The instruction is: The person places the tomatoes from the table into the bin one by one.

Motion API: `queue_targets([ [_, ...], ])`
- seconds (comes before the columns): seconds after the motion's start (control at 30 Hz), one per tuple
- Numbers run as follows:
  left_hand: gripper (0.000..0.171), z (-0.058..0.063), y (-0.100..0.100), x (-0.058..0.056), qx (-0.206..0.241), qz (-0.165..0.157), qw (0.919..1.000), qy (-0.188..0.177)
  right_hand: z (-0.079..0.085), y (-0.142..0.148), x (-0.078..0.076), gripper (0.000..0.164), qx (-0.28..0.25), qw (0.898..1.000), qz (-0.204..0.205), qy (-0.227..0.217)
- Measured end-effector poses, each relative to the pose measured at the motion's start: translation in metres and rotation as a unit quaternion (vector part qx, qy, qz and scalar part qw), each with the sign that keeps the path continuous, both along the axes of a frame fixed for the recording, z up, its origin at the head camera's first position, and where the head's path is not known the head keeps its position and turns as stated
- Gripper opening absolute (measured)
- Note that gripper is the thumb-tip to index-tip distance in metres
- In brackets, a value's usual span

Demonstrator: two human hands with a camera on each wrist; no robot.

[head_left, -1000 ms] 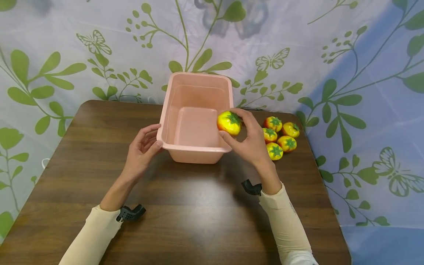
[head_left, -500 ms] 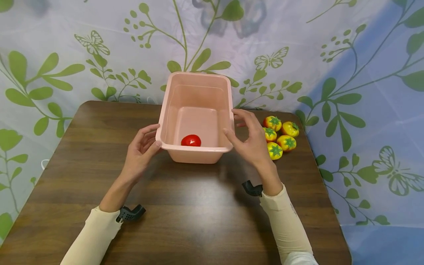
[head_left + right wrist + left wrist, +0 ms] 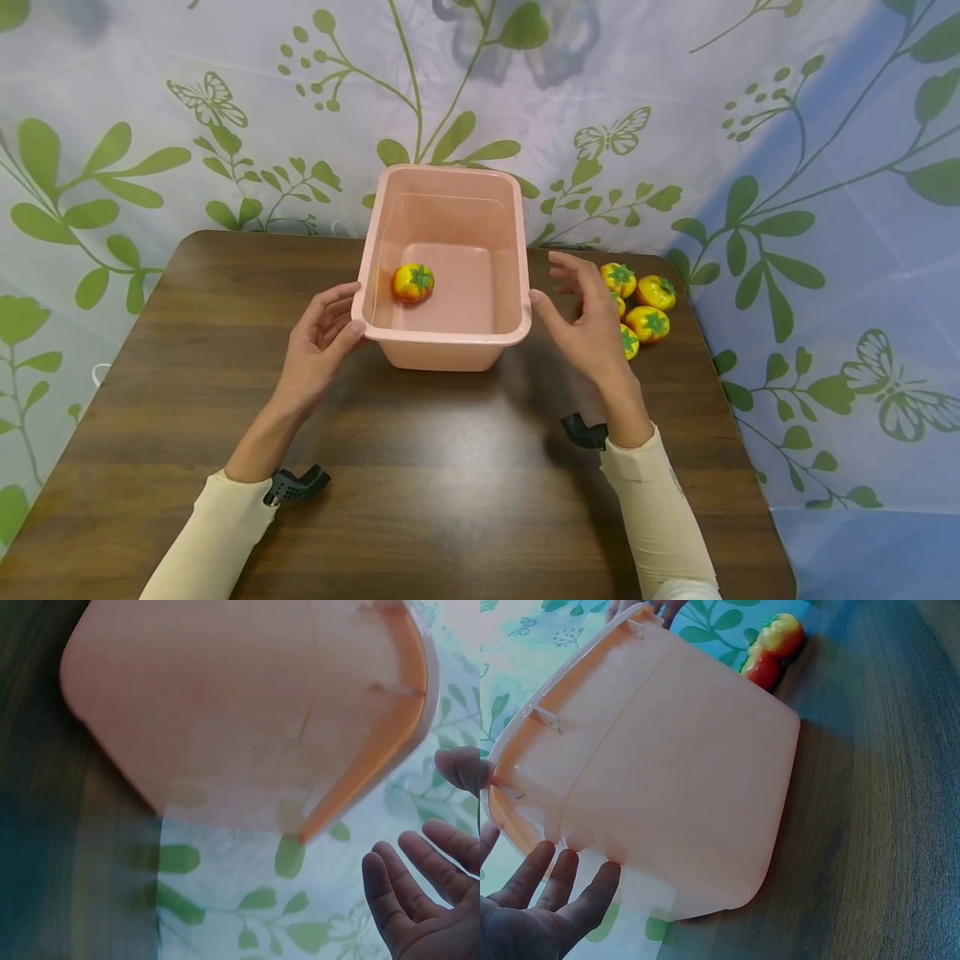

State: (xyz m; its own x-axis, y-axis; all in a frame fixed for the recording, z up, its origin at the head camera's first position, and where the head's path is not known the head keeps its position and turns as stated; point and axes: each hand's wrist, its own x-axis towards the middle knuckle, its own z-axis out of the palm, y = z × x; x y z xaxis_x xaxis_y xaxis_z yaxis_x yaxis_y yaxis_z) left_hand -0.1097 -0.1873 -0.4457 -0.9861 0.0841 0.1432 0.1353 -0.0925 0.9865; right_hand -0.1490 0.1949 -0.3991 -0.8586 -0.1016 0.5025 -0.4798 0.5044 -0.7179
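Left hand (image 3: 318,329) on the rim of a pink basin (image 3: 450,353), right hand (image 3: 585,321) relaxed beside it

The left hand held the basin at its near left corner, the thumb over the rim and the lightly bent fingers along the outer side beneath it. The right hand had hold of nothing; its fingers were relaxed, with a wide gap between them and the thumb. The thumb's tip was just beside the basin's right rim, and whether it touched could not be told.

Inside the basin, a yellow-and-red fruit (image 3: 412,283) with a green leafy top lay on the floor, near the left wall. The basin rested near the middle of the far edge of the tabletop (image 3: 450,467).

Past the right hand, toward the far right corner of the tabletop, five loose fruits (image 3: 656,292) of the same kind lay bunched together, some partly covered by that hand.

Each forearm wore a cream sleeve (image 3: 210,525), with a dark device (image 3: 300,483) at the wrist. Beyond the far edge hung a pale backdrop (image 3: 277,125) printed with green leaves and butterflies.
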Motion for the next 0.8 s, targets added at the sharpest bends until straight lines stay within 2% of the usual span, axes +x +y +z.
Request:
queue_targets([
  [0.43, 0.053, 0.0, 0.0, 0.001, 0.001, -0.002, 1.0, 0.004, -0.02, 0.055, 0.006, 0.053, -0.007, 0.995, -0.079, -0.053],
  [0.67, 0.054, -0.001, -0.001, 0.0, 0.018, -0.004, 0.9998, 0.013, -0.04, 0.086, 0.012, 0.052, 0.011, 0.989, -0.138, -0.044],
  [0.8, 0.054, -0.001, 0.0, 0.0, 0.024, -0.002, 0.9996, 0.014, -0.052, 0.1, 0.017, 0.051, 0.008, 0.986, -0.158, -0.051],
])
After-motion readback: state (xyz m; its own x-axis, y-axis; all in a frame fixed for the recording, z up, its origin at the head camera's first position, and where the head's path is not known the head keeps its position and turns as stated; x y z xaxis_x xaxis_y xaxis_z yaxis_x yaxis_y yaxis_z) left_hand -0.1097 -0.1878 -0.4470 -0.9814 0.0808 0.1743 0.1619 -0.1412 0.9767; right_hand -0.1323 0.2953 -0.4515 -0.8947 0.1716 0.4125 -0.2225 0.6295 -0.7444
